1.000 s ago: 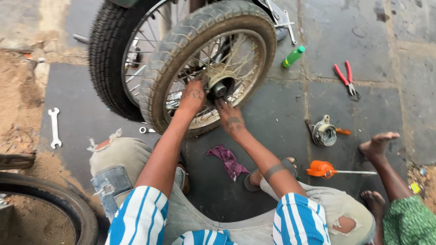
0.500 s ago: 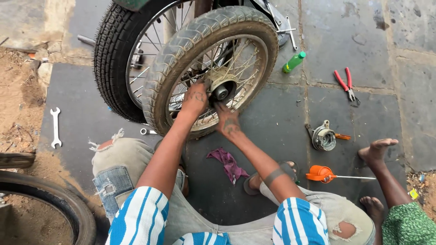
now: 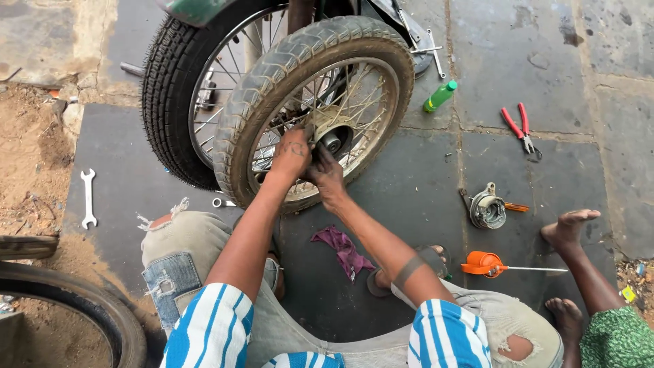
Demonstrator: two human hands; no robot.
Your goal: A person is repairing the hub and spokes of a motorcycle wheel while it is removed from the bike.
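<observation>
**Both hands at the middle of the loose wheel**

Far left, a silver spanner (image 3: 88, 197) lies flat on the dark stone floor, well away from the hands. Nobody is touching it. Below it, part of another black tyre (image 3: 88, 307) peeks in at the corner.

Next comes the bike's own wheel (image 3: 178, 102), standing up at the back. In front of it leans the loose wheel (image 3: 272, 95), with its dusty tyre and thin spokes. It is off the bike, so that part of the job looks done.

The left hand (image 3: 291, 154) is pressed on the spokes just beside the hub (image 3: 332, 141), fingers curled. I cannot tell if it pinches anything. The right hand (image 3: 325, 178) sits just under the hub, fingers bent toward it. What it grips is hidden too.

A purple rag (image 3: 340, 249) lies on the floor between the person's knees.

Further right, a green bottle (image 3: 440, 96), red pliers (image 3: 522, 129), a round metal brake part (image 3: 487, 210) and an orange-handled screwdriver (image 3: 492, 264) lie apart on the floor. The brake part is out, so I think the hub work is only partway done.

Far right, another person's bare feet (image 3: 569, 228) rest on the ground.
</observation>
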